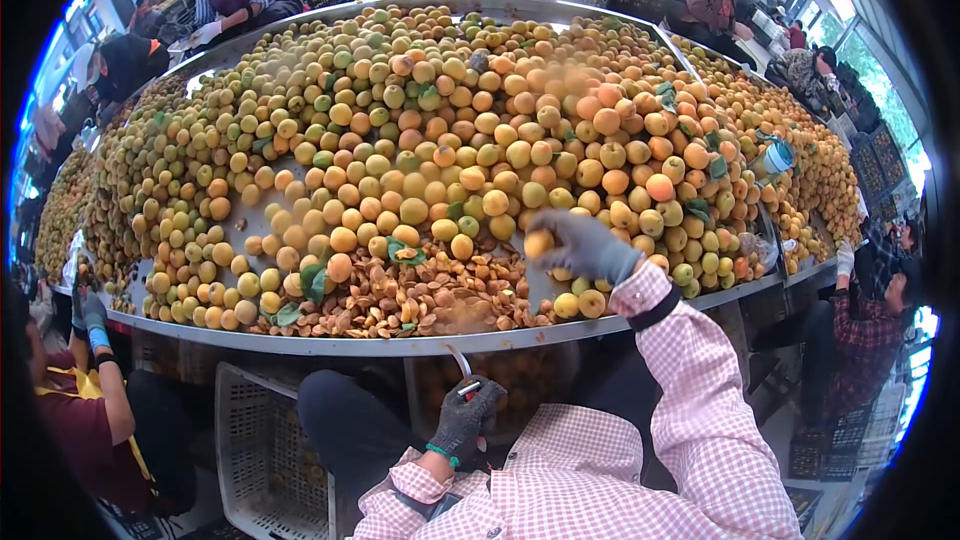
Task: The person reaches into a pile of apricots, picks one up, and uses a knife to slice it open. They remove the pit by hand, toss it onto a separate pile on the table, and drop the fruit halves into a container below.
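My right hand (588, 245), in a grey glove, reaches out over the table with its fingers closed around an apricot (538, 243). Below the table's front edge, near my lap, my left hand (468, 418) in a dark glove grips a small knife (459, 358) whose curved blade points up toward the rim. Whole apricots (415, 185), yellow to orange with some greenish, are heaped across the table. In front of me lies a pile of brown apricot pits (440, 298), beside the fruit near my right hand.
The metal table rim (330, 345) runs across in front of me. A pale plastic crate (235, 440) stands at lower left, and a container with fruit sits between my knees. Green leaves (313, 282) lie among the apricots. A blue-lidded cup (776, 157) stands at right. Several other people sit around the table.
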Available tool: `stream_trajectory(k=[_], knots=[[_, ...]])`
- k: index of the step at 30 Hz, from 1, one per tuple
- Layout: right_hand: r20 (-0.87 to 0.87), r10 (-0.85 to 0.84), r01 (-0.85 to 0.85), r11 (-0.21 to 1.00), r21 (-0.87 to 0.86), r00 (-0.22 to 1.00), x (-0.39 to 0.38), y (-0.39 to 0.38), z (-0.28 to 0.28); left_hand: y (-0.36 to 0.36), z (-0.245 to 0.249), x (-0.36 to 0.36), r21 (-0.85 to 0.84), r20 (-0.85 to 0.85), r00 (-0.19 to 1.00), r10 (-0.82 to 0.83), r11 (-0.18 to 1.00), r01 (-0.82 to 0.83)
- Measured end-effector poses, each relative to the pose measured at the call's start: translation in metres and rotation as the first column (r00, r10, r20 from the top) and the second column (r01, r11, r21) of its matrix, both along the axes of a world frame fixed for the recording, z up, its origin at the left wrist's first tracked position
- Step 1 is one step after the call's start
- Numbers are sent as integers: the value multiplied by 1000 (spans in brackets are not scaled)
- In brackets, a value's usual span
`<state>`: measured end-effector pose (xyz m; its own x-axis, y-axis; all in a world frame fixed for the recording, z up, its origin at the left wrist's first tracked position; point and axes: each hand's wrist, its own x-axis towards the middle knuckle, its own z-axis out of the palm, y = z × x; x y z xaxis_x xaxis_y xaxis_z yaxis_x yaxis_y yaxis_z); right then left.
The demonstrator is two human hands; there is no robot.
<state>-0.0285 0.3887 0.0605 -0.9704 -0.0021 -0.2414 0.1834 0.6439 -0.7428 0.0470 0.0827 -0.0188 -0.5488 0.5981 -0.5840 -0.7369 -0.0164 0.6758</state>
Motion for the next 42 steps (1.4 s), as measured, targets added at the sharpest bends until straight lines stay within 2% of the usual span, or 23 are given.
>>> stream_trajectory(k=[1, 2, 3, 6, 7, 9, 10, 13, 15, 18, 20, 22, 24, 25, 27, 28, 30, 32, 33, 36, 38, 41, 42], knots=[[-3, -1, 1, 1000, 1, 1000, -6, -2, 6, 0, -3, 0, 1, -3, 1000, -1, 1000, 1], [-328, -119, 220, 931, 292, 937, -15, -11, 12, -1, -7, -1, 24, 30, 1000, 0, 1000, -1], [-635, -110, 489, 740, 462, 765, -23, -19, 16, -2, -10, -2, 47, 63, 998, 2, 999, -5], [-559, 146, 251, 782, 571, 816, -51, -35, -6, 2, -8, -2, -28, -96, 995, 11, 1000, -13], [-559, 150, 246, 785, 568, 815, -59, -42, -20, 2, -11, -1, -32, -96, 995, 17, 999, -20], [-443, 444, 86, 624, 777, 778, -74, -56, -52, 2, -16, -1, 25, -259, 964, 54, 998, -49], [-254, 422, -25, 554, 832, 871, -85, -63, -54, 1, -17, -1, 21, -258, 964, 58, 998, -54], [-248, 339, 13, 567, 824, 907, -95, -66, -54, -2, -14, -5, 19, -287, 955, 73, 997, -70], [-262, 398, -1, 552, 834, 879, -95, -61, -56, -5, -4, -7, 8, -158, 987, 36, 999, -35], [-474, 294, 89, 768, 634, 830, -87, -50, -38, -5, 3, -12, 11, -85, 996, 2, 1000, -1], [-685, 74, 340, 826, 449, 725, -74, -37, -21, -5, 10, -13, -3, -76, 997, -20, 1000, 20], [-767, 14, 482, 770, 418, 642, -64, -3, -6, -7, 11, -12, -20, -65, 997, -47, 999, 45], [-757, 98, 590, 566, 576, 646, -45, 9, 17, -6, 11, -11, -8, -115, 992, -56, 998, 56], [-757, 99, 590, 564, 577, 646, -41, 8, 18, -7, 9, -10, -7, -115, 992, -56, 998, 56], [-720, 2, 507, 709, 491, 694, -30, 2, 17, -5, 4, -10, 60, 86, 996, 0, 998, -6], [-669, -20, 342, 871, 354, 743, -29, -6, 3, -5, 6, -10, 56, 88, 996, 2, 998, -7], [-575, 76, 126, 944, 303, 814, -34, -52, -10, -4, 9, -12, 1, 48, 999, -18, 1000, 18], [-515, 237, -50, 935, 350, 824, -47, -80, -23, -2, 5, -8, 2, -15, 1000, -10, 1000, 10], [-316, 260, -81, 872, 483, 912, -55, -87, -37, -1, 1, -6, 7, -75, 997, -2, 1000, 3], [-146, 182, -81, 851, 519, 972, -72, -90, -50, -3, -8, -1, 9, -106, 994, 14, 1000, -13], [-194, 154, -24, 837, 546, 969, -73, -87, -33, -6, -2, -4, 9, -132, 991, 37, 999, -37], [-709, 61, 345, 843, 414, 702, -76, -59, -39, -11, 5, -9, 0, -106, 994, 31, 1000, -31], [-707, 57, 346, 842, 413, 704, -71, -56, -39, -14, 7, -13, -10, -76, 997, -5, 1000, 4]])
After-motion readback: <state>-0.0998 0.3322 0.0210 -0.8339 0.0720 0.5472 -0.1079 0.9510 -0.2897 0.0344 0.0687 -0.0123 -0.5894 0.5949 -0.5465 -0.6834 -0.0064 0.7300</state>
